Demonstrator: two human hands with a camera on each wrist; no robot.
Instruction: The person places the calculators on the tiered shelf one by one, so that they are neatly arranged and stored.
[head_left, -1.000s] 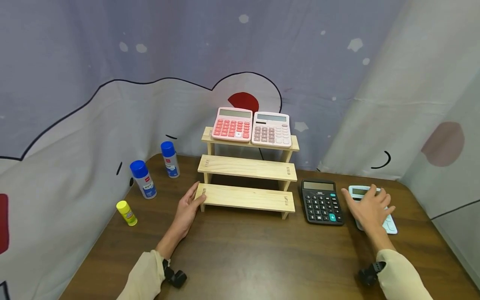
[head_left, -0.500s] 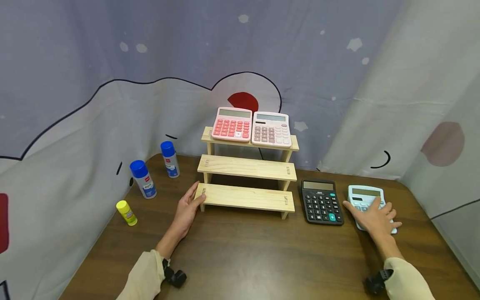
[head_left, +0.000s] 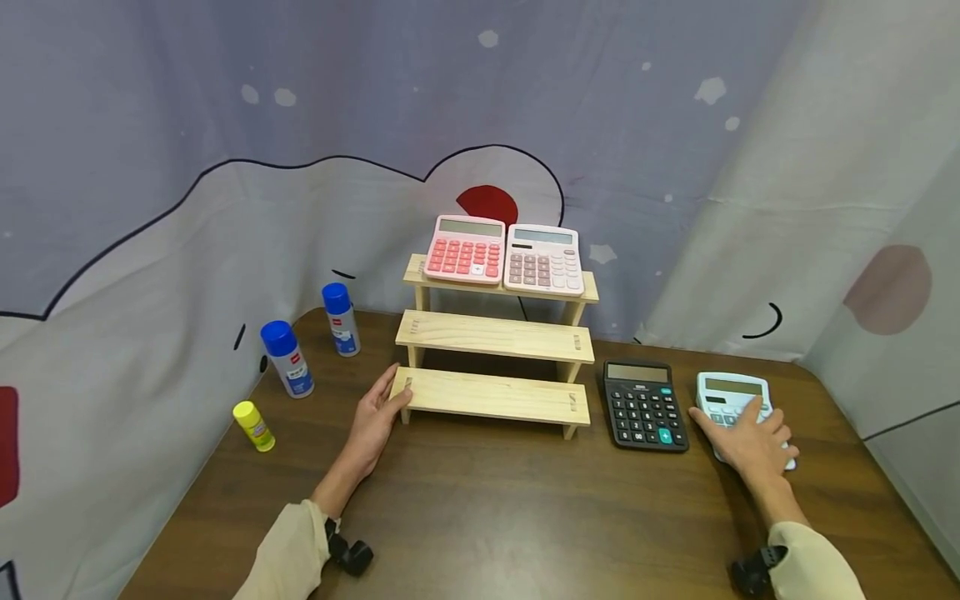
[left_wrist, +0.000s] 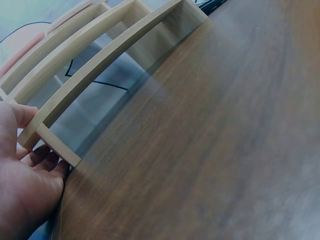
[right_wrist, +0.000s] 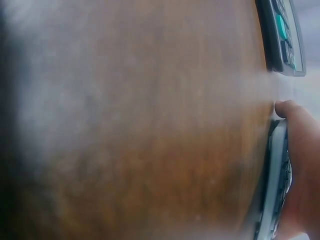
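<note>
In the head view a three-step wooden stand (head_left: 491,394) stands at the middle of the table. My left hand (head_left: 371,427) grips the left end of its lowest step, thumb on top and fingers underneath, as the left wrist view shows. At the right, a light blue calculator (head_left: 733,387) lies flat, its lower keys hidden by my right hand (head_left: 754,450). That hand spans the calculator, thumb at the left edge and fingers at the right edge. Just left of it lies a black calculator (head_left: 645,407). A pink calculator (head_left: 465,250) and a pale pink calculator (head_left: 543,260) occupy the top step.
Two blue-capped spray cans (head_left: 288,360) and a yellow glue stick (head_left: 253,426) stand at the left of the brown table (head_left: 525,508). A printed curtain (head_left: 315,217) hangs behind the table and along its sides.
My right hand came down and slightly right onto the light blue calculator, and its outer fingers drew in toward the right edge. The left hand stayed on the stand.
</note>
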